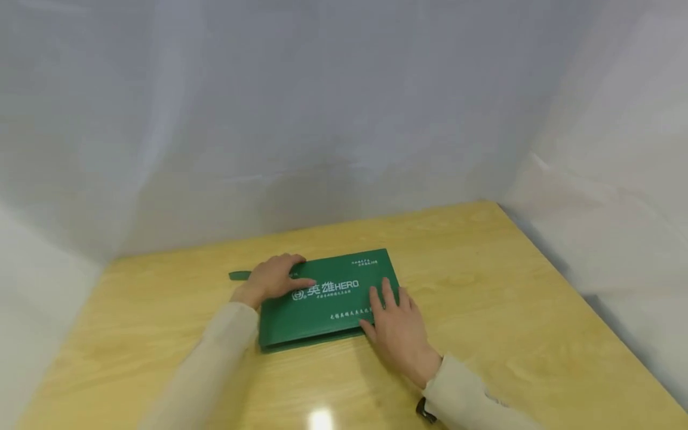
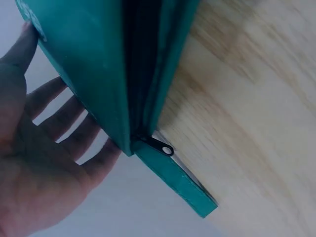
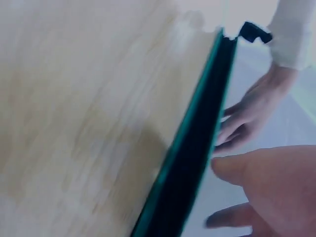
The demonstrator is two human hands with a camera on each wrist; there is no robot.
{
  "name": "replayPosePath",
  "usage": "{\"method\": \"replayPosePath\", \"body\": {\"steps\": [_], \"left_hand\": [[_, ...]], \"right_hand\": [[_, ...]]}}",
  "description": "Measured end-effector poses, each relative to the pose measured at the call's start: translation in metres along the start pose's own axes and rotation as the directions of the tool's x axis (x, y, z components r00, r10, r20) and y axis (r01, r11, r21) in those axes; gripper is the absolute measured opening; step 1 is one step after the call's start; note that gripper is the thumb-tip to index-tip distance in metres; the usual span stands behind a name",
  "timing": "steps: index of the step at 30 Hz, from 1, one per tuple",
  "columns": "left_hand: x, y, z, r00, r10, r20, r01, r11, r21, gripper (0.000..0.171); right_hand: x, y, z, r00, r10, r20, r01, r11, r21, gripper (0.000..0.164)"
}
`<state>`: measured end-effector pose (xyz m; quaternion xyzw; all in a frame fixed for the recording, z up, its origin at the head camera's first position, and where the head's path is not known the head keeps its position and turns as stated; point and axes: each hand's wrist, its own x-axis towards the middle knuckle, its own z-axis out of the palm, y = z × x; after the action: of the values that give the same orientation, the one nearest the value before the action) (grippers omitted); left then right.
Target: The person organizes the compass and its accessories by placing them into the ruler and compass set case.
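A flat green zip pouch (image 1: 325,307) with white lettering, including HERO, lies on the wooden table. Its near side gapes a little, and the dark slot (image 3: 202,143) runs along it in the right wrist view. My left hand (image 1: 273,276) rests over the pouch's far left part, thumb on the cover and fingers spread toward the far edge. My right hand (image 1: 399,331) lies on the near right corner with fingers extended over the cover. In the left wrist view, a black zipper pull (image 2: 157,146) sits at the corner beside a green tab (image 2: 180,182).
The wooden table (image 1: 510,310) extends around the pouch on all sides. Pale sheeting (image 1: 344,119) hangs behind the table and along both sides. A bright light reflection (image 1: 321,418) shows at the near edge of the view. A dark band (image 1: 424,411) circles the right wrist.
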<state>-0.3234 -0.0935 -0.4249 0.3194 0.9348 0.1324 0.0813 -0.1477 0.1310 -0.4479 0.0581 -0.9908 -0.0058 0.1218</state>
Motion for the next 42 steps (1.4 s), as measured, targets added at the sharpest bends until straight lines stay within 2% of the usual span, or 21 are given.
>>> {"method": "replayPosePath", "body": {"steps": [2,5,11,17,22,26,29,33,36,40,42], "left_hand": [[-0.003,-0.003,-0.003,1.000,-0.018,-0.001,0.018,1.000,0.002,0.072],[-0.009,-0.005,-0.005,0.999,-0.046,-0.002,0.046,0.999,0.005,0.072],[-0.022,-0.007,-0.007,0.996,-0.091,0.021,0.091,0.996,0.014,0.071],[-0.036,-0.007,-0.009,0.984,-0.169,0.061,0.170,0.985,-0.004,0.065],[-0.045,-0.003,-0.006,0.974,-0.216,0.066,0.218,0.976,-0.023,0.056],[-0.049,0.005,0.001,0.969,-0.243,0.052,0.244,0.970,-0.011,0.050],[-0.052,0.011,0.008,0.966,-0.255,0.044,0.256,0.967,-0.008,0.050],[-0.057,0.017,0.016,0.963,-0.267,0.028,0.268,0.963,-0.024,0.051],[-0.059,0.020,0.020,0.965,-0.261,0.007,0.261,0.964,-0.041,0.060],[-0.062,0.023,0.021,0.974,-0.227,-0.022,0.225,0.972,-0.064,0.068],[-0.064,0.025,0.023,0.979,-0.204,-0.027,0.201,0.976,-0.079,0.066]], "right_hand": [[-0.003,-0.006,-0.005,0.999,0.024,0.036,-0.025,1.000,0.015,0.063],[-0.006,-0.014,-0.009,0.998,0.009,0.068,-0.011,1.000,0.025,0.065],[-0.002,-0.019,-0.004,0.997,-0.042,0.064,0.040,0.999,0.034,0.072],[0.012,-0.014,0.004,0.996,-0.061,0.064,0.054,0.993,0.102,0.073],[0.027,-0.010,0.012,0.995,-0.043,0.091,0.034,0.995,0.090,0.085],[0.038,-0.004,0.020,0.991,-0.007,0.137,0.000,0.999,0.054,0.100],[0.046,0.003,0.024,0.986,-0.002,0.170,-0.008,0.998,0.055,0.104],[0.057,0.013,0.026,0.974,-0.033,0.224,0.000,0.989,0.145,0.101],[0.063,0.019,0.028,0.964,-0.071,0.255,0.012,0.974,0.224,0.097],[0.069,0.024,0.030,0.963,-0.112,0.245,0.024,0.942,0.335,0.090],[0.072,0.025,0.032,0.965,-0.127,0.228,0.029,0.921,0.389,0.086]]}}
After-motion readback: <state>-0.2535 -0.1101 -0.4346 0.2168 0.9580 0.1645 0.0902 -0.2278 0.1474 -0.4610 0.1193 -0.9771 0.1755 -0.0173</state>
